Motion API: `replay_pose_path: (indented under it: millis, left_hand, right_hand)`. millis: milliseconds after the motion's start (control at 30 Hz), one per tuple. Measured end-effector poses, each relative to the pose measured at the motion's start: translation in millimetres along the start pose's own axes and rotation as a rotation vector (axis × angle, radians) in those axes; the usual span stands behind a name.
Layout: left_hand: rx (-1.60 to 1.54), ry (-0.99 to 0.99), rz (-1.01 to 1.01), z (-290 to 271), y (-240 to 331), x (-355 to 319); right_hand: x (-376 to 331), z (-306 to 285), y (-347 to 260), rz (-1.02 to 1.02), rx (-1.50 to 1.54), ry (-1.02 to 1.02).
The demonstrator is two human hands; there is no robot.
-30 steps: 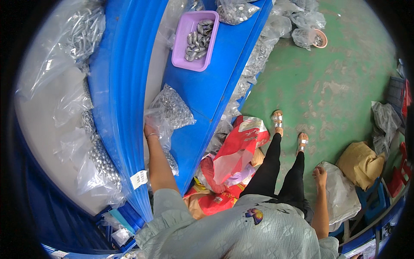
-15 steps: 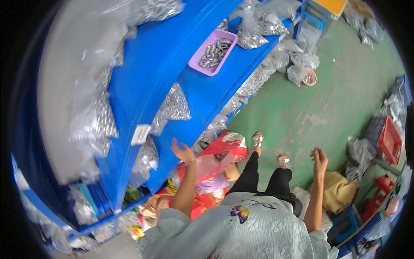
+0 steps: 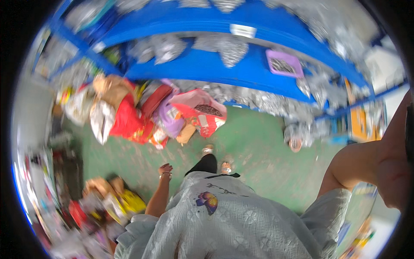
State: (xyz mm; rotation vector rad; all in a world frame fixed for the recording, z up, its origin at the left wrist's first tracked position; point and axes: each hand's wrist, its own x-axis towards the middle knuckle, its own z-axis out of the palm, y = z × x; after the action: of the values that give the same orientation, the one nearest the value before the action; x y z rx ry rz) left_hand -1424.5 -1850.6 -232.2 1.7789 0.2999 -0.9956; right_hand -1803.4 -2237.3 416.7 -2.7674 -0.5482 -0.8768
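My left hand (image 3: 165, 169) hangs beside my body over the green floor (image 3: 254, 142). Its fingers are loosely stretched out and hold nothing. A red and pink plastic bag (image 3: 207, 123) of small dark pieces lies on the floor ahead of it. My right arm is bent upward, with the right hand (image 3: 391, 181) very close to the camera at the right rim. Its fingers are blurred or cut off there, so their hold does not show. On the blue shelf (image 3: 185, 69) ahead, a purple tray (image 3: 284, 64) contains small metal parts, with clear bags of metal parts (image 3: 233, 51) to its left.
Red, purple and brown bags (image 3: 133, 121) crowd the floor at the shelf's left end. A small orange bowl (image 3: 295, 144) stands by clear bags at the right. More bags, one of them yellow (image 3: 131, 200), are piled at the lower left.
My view has swung round to the left, so the shelf now runs across the top. My right hand has risen from beside my body to near the camera. The left hand has lowered.
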Motion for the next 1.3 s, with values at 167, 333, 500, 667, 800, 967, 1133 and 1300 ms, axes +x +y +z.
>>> replay_pose_path:
  millis: [167,333,500,667,800,967,1133,1300]
  left_hand:
    - [-0.295,0.449,-0.182,-79,-75,-82]
    - [-0.730,0.690,-0.361,-146,-167,-127]
    - [-1.100,0.894,-0.393,-219,-199,-136]
    - [-1.246,1.086,-0.390,-290,-196,-131]
    - [-1.279,1.067,-0.374,-341,-152,-101]
    - [-1.451,1.021,-0.141,-446,-93,-12]
    - [-1.475,1.084,-0.037,-544,3,34]
    - [-1.474,1.092,-0.210,-596,41,66]
  right_hand:
    - [147,90,4,-0.380,0.237,-0.208]
    - [293,196,-34,-0.714,0.403,-0.321]
    - [437,308,-93,-1.034,0.544,-0.373]
    - [571,398,-152,-1.310,0.632,-0.393]
    - [670,469,-172,-1.437,0.655,-0.417]
    - [796,547,-182,-1.602,0.578,-0.410]
    - [915,648,-172,-1.693,0.648,-0.391]
    - [1032,723,-176,-1.771,0.722,-0.314]
